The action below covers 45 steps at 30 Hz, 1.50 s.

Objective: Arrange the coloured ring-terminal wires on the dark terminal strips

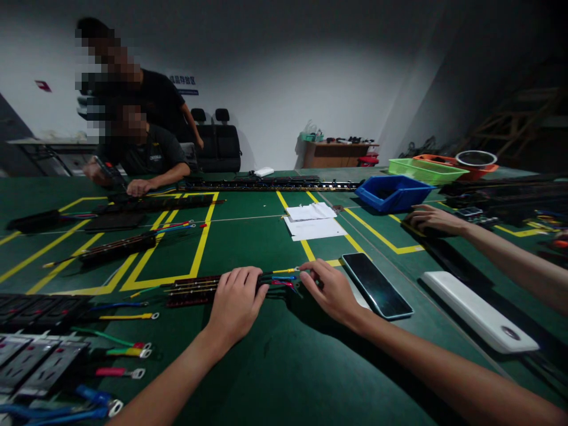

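My left hand (237, 296) is wrapped over the end of a dark socket strip (190, 291) with brass-coloured rails, pressing it on the green table. Several coloured wires come out of this end toward my right hand (328, 287). Thumb and forefinger of that hand close at the metal ring terminal of a yellow wire (284, 271). Blue wires (284, 277) and red wires (284, 284) lie just below it. Part of the strip is hidden under my left palm. A phone (377, 286) lies right of my right hand, on top of something white.
Socket strips with ring-ended wires (44, 361) lie at front left, another strip (118, 251) beyond. White papers (315, 222), a blue bin (393, 194) and a white power strip (479, 310) are on the table. Another person's hand (432, 220) reaches in from the right. Two people are across the table.
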Each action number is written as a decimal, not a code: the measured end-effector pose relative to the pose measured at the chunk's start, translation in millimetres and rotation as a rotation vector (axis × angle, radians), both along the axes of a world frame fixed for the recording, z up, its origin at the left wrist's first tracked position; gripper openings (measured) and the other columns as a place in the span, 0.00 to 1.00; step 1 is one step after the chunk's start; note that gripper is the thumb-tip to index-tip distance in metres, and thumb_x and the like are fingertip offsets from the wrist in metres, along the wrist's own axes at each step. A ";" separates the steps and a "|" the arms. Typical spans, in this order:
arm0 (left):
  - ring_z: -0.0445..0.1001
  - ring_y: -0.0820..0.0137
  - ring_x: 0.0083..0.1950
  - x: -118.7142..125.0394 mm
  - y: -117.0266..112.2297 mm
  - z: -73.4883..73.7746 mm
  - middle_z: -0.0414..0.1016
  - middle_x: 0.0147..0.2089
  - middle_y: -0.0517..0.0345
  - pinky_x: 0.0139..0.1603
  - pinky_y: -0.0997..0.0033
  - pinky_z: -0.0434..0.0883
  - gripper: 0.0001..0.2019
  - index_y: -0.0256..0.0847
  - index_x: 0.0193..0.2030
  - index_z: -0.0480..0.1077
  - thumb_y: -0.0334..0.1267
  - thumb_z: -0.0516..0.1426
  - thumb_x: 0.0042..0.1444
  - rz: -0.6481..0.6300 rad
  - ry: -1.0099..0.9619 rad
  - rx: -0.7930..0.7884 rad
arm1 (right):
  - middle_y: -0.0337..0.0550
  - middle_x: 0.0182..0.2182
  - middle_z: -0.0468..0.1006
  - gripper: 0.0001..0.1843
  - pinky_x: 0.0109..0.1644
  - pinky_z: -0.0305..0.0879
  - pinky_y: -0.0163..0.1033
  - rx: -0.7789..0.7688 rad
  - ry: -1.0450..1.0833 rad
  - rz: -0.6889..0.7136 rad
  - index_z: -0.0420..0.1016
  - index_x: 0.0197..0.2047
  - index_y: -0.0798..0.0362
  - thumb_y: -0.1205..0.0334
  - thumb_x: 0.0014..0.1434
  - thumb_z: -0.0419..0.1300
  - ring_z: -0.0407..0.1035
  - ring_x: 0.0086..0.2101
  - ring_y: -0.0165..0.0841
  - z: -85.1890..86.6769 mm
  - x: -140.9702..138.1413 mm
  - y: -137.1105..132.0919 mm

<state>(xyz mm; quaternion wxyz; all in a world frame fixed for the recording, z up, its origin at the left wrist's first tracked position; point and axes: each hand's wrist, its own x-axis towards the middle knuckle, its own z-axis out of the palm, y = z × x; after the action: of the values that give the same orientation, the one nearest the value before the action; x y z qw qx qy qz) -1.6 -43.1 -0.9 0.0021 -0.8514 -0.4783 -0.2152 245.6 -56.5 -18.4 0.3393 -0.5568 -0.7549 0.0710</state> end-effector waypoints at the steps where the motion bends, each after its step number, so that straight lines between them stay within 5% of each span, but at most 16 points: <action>1: 0.73 0.56 0.57 0.0 -0.2 0.4 0.77 0.55 0.49 0.58 0.49 0.68 0.14 0.41 0.55 0.70 0.43 0.49 0.71 0.000 0.001 -0.002 | 0.43 0.32 0.76 0.20 0.37 0.61 0.38 0.020 -0.007 0.009 0.79 0.41 0.51 0.51 0.73 0.50 0.70 0.31 0.33 -0.7 0.6 0.0; 5: 0.73 0.56 0.57 0.4 -0.7 1.8 0.77 0.55 0.49 0.58 0.49 0.68 0.14 0.41 0.56 0.71 0.43 0.49 0.72 0.000 -0.001 -0.011 | 0.42 0.27 0.73 0.24 0.35 0.57 0.38 -0.014 -0.090 0.053 0.75 0.28 0.51 0.52 0.73 0.51 0.68 0.30 0.33 -1.2 0.7 0.8; 12: 0.73 0.56 0.57 0.3 -0.7 1.3 0.77 0.55 0.49 0.58 0.49 0.68 0.14 0.41 0.56 0.70 0.43 0.50 0.71 0.006 0.000 -0.019 | 0.39 0.30 0.75 0.11 0.34 0.58 0.37 -0.024 -0.008 0.017 0.76 0.42 0.50 0.52 0.66 0.60 0.68 0.29 0.32 -3.4 -0.5 1.7; 15: 0.73 0.56 0.57 0.0 -0.7 1.0 0.76 0.55 0.49 0.58 0.49 0.68 0.14 0.41 0.56 0.70 0.43 0.50 0.71 0.007 -0.001 -0.021 | 0.39 0.33 0.75 0.13 0.33 0.59 0.37 -0.030 -0.025 -0.006 0.75 0.48 0.49 0.53 0.63 0.64 0.68 0.29 0.32 -7.0 0.1 2.5; 24: 0.73 0.56 0.57 0.7 -1.6 -0.5 0.77 0.55 0.49 0.57 0.50 0.68 0.14 0.41 0.55 0.70 0.43 0.51 0.71 0.009 -0.009 -0.002 | 0.41 0.28 0.74 0.18 0.34 0.60 0.37 0.039 -0.045 0.077 0.79 0.33 0.50 0.52 0.70 0.55 0.69 0.29 0.32 -8.1 1.9 0.9; 30: 0.73 0.56 0.57 1.0 -1.3 -0.8 0.77 0.55 0.49 0.58 0.50 0.68 0.13 0.41 0.55 0.70 0.43 0.51 0.71 0.011 -0.006 -0.009 | 0.42 0.33 0.77 0.17 0.35 0.62 0.38 0.033 -0.013 -0.014 0.79 0.49 0.51 0.50 0.71 0.53 0.71 0.30 0.34 -5.7 0.8 1.3; 34: 0.73 0.56 0.57 1.4 -1.7 0.2 0.77 0.55 0.49 0.58 0.50 0.68 0.14 0.41 0.56 0.70 0.43 0.51 0.71 0.016 0.005 -0.011 | 0.44 0.38 0.80 0.18 0.38 0.63 0.38 -0.068 -0.108 0.018 0.80 0.48 0.48 0.51 0.72 0.50 0.75 0.37 0.37 -2.8 -1.5 1.2; 37: 0.73 0.57 0.58 1.4 -2.1 0.6 0.77 0.55 0.49 0.58 0.51 0.68 0.14 0.41 0.56 0.70 0.43 0.51 0.71 0.019 0.003 -0.013 | 0.43 0.35 0.79 0.18 0.38 0.63 0.38 -0.015 -0.029 0.003 0.78 0.49 0.50 0.51 0.72 0.51 0.73 0.33 0.35 -1.7 -0.6 0.1; 42: 0.73 0.57 0.57 0.6 -2.6 1.1 0.77 0.55 0.49 0.58 0.50 0.68 0.14 0.41 0.56 0.70 0.43 0.50 0.71 0.012 -0.003 -0.008 | 0.42 0.27 0.75 0.24 0.35 0.59 0.38 0.052 -0.064 0.067 0.78 0.30 0.51 0.50 0.73 0.50 0.69 0.28 0.33 -3.0 1.8 -0.5; 45: 0.73 0.56 0.58 0.4 -2.4 1.1 0.77 0.55 0.48 0.58 0.50 0.68 0.14 0.41 0.56 0.70 0.43 0.50 0.71 0.012 -0.004 -0.015 | 0.42 0.27 0.76 0.23 0.34 0.59 0.38 0.022 -0.069 0.073 0.78 0.31 0.50 0.50 0.72 0.51 0.69 0.28 0.33 -4.7 1.5 0.8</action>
<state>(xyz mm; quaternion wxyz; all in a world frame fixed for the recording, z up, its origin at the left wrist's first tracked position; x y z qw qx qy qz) -1.2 -45.5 0.2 -0.0038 -0.8481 -0.4849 -0.2135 247.1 -55.7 -23.1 0.3165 -0.5274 -0.7865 0.0558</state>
